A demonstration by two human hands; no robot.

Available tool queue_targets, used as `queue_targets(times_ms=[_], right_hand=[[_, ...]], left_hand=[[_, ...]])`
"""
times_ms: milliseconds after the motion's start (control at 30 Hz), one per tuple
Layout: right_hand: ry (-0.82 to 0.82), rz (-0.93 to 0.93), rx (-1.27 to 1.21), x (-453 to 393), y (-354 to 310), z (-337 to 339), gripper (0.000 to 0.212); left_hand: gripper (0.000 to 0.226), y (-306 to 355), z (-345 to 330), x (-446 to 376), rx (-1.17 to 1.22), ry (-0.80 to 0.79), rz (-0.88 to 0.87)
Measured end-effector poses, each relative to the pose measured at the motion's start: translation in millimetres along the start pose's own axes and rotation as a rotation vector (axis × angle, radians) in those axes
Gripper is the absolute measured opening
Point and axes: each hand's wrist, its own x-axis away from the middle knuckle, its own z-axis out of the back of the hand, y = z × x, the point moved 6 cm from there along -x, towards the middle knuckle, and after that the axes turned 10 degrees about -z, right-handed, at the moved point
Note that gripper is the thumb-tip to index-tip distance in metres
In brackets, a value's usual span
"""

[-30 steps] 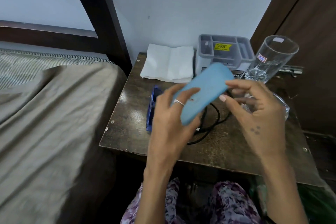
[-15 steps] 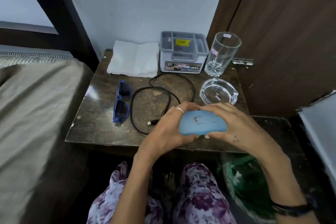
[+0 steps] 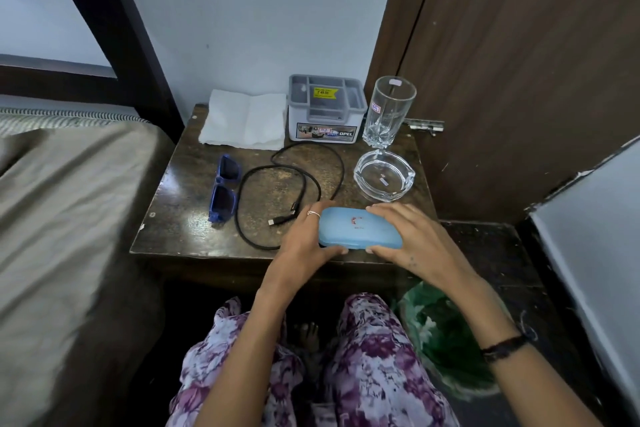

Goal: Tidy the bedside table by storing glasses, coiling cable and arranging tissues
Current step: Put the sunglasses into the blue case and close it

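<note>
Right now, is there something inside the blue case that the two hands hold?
That cannot be seen: the blue case is closed, gripped by the left hand and right hand. The blue sunglasses lie outside it on the table.

My two forearms reach forward from below and come together over my knees. My left hand point(image 3: 304, 236) grips the left end of the blue case point(image 3: 360, 227): the fingers curl over the far edge, and the thumb lies along the near edge. One finger carries a ring. My right hand point(image 3: 412, 236) grips the right end in the same way, fingers over the top and thumb at the front. My right wrist has a dark band.
</note>
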Motion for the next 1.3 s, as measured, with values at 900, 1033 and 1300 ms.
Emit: queue_targets(times_ms=[900, 1033, 1300], right_hand=[[-0.023, -0.072, 0.066, -53, -8, 39, 0.037], [0.042, 0.028, -0.068, -59, -60, 46, 0.032], [-0.06, 0.32, -0.019, -107, -184, -13, 0.024]], left_hand=[[0.095, -8, -3, 3, 0.094, 0.03, 0.004], [0.084, -6, -3, 4, 0.038, 0.046, -0.003], [0.061, -7, -7, 5, 0.08, 0.02, 0.061]])
